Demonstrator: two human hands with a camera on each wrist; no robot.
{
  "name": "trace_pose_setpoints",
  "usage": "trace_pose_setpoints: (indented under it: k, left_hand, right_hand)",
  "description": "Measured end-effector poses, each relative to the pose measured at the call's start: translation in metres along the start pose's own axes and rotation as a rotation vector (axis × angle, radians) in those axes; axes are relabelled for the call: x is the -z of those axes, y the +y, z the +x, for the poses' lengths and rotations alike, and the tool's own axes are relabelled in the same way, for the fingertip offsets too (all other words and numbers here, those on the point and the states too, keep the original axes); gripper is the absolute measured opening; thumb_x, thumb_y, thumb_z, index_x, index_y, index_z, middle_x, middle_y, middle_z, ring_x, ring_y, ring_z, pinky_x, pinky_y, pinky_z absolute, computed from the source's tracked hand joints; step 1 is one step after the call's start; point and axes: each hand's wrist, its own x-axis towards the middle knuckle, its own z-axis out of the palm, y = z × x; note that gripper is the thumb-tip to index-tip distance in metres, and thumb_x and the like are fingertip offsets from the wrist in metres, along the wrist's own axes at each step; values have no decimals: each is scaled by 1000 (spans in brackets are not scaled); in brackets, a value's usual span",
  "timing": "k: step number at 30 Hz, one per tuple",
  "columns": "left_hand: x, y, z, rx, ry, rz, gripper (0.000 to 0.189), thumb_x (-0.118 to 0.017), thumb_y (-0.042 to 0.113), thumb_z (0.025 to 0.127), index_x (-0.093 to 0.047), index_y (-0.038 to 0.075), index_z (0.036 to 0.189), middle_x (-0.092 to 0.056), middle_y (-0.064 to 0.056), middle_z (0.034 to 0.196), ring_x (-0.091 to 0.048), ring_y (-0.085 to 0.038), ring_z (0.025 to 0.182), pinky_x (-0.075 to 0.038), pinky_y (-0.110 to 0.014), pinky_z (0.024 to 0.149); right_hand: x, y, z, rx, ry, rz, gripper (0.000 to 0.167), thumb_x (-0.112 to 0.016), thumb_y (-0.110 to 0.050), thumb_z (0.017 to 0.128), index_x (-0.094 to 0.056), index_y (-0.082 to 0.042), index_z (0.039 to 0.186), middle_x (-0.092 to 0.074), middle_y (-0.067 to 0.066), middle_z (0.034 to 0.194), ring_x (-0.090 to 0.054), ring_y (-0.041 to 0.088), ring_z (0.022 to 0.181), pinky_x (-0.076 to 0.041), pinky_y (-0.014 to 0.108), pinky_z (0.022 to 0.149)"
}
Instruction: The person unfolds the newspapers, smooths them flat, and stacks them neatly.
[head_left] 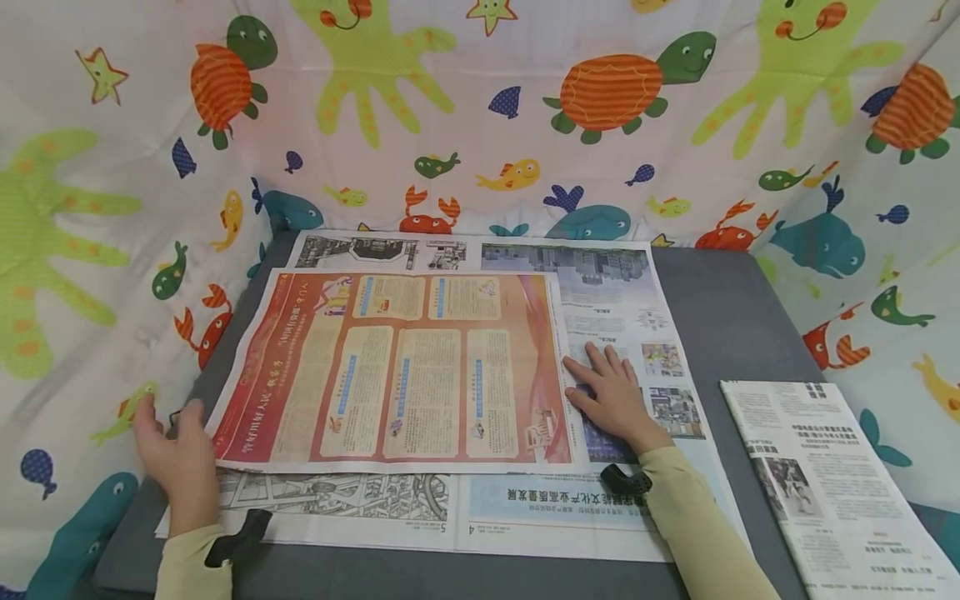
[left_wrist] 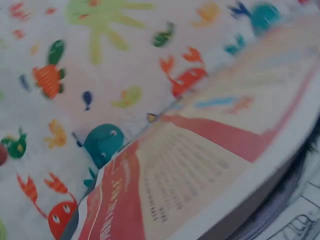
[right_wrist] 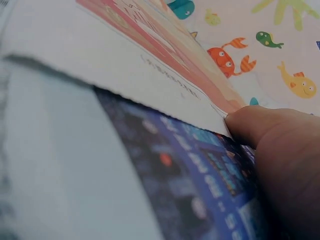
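A red and orange newspaper sheet (head_left: 431, 375) lies over a larger opened black-and-white newspaper (head_left: 337, 508). At its left edge, my left hand (head_left: 180, 471) is raised beside the paper with fingers pointing up and nothing in them; just a fingertip (left_wrist: 2, 154) shows in the left wrist view. My right hand (head_left: 617, 400) rests with spread fingers on the lower newspaper, fingertips right at the red sheet's right edge. Close up in the right wrist view, the thumb (right_wrist: 250, 125) touches that edge, which stands slightly off the blue-printed page (right_wrist: 175, 170) beneath.
A folded newspaper (head_left: 832, 492) lies at the right on the dark grey table (head_left: 720, 308). A white curtain (head_left: 465, 100) printed with sea animals encloses the table at the back and both sides. Black straps (head_left: 238, 537) sit at both wrists over light sleeves.
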Motion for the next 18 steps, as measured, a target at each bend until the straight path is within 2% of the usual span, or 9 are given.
trace_pose_setpoints:
  k: [2, 4, 5, 7, 10, 12, 14, 16, 18]
  left_hand:
    - [-11, 2, -8, -216, -38, 341, 64, -59, 26, 99, -37, 19, 158, -26, -9, 169, -20, -29, 158, -14, -55, 129]
    - [-28, 7, -18, -404, -165, 611, 69, -65, 23, 94, -39, 9, 156, -30, -21, 165, -23, -42, 154, -13, -66, 124]
    - [-38, 9, -23, -486, -270, 713, 72, -68, 22, 92, -39, 6, 156, -30, -26, 163, -22, -48, 152, -13, -71, 121]
    - [-61, 16, -33, -607, -512, 884, 78, -74, 24, 88, -40, 6, 155, -30, -31, 161, -21, -55, 149, -13, -74, 119]
    - [-95, 21, -52, -727, -858, 1020, 85, -79, 33, 84, -41, 10, 156, -26, -32, 164, -17, -59, 150, -15, -77, 116]
    - [-115, 23, -66, -734, -1031, 1063, 87, -80, 40, 84, -40, 15, 158, -20, -30, 166, -12, -61, 151, -13, -80, 115]
    - [-132, 22, -79, -718, -1124, 1097, 90, -79, 46, 84, -38, 19, 159, -16, -27, 168, -9, -60, 152, -13, -82, 113]
    - [-145, 22, -91, -678, -1153, 1133, 91, -78, 51, 84, -37, 20, 160, -15, -27, 169, -10, -59, 152, -17, -84, 111]
    - [-157, 21, -102, -627, -1122, 1169, 92, -75, 55, 85, -36, 16, 160, -17, -28, 168, -15, -59, 151, -25, -84, 106]
  right_hand:
    - [0, 0, 0, -5, -7, 3, 61, -62, -40, 97, -50, -17, 152, -25, 23, 167, -9, 52, 156, -6, 72, 121]
    - [1, 0, 0, -2, -5, 1, 61, -62, -39, 97, -50, -17, 152, -25, 23, 167, -10, 52, 156, -6, 72, 121]
    - [1, 0, 0, 1, -2, 2, 60, -62, -39, 97, -51, -17, 152, -26, 24, 167, -10, 52, 156, -6, 73, 121]
    - [2, 0, 0, 8, 6, 3, 60, -63, -38, 97, -51, -16, 151, -26, 24, 167, -11, 53, 155, -7, 73, 121]
    - [1, 0, -2, 11, 19, 7, 60, -64, -37, 96, -52, -15, 151, -27, 25, 166, -12, 53, 155, -8, 74, 120]
    - [1, 0, -2, 9, 18, 10, 60, -64, -36, 96, -52, -15, 151, -28, 25, 166, -12, 53, 155, -8, 74, 120]
    - [0, 0, -3, 9, 18, 10, 60, -64, -37, 96, -52, -15, 151, -28, 25, 166, -13, 53, 155, -8, 73, 121]
    - [0, -1, -3, 11, 20, 9, 59, -64, -37, 96, -52, -15, 150, -28, 24, 166, -13, 53, 155, -9, 73, 121]
    - [0, -1, -3, 14, 25, 5, 59, -64, -37, 96, -53, -15, 150, -29, 24, 166, -14, 53, 155, -9, 73, 121]
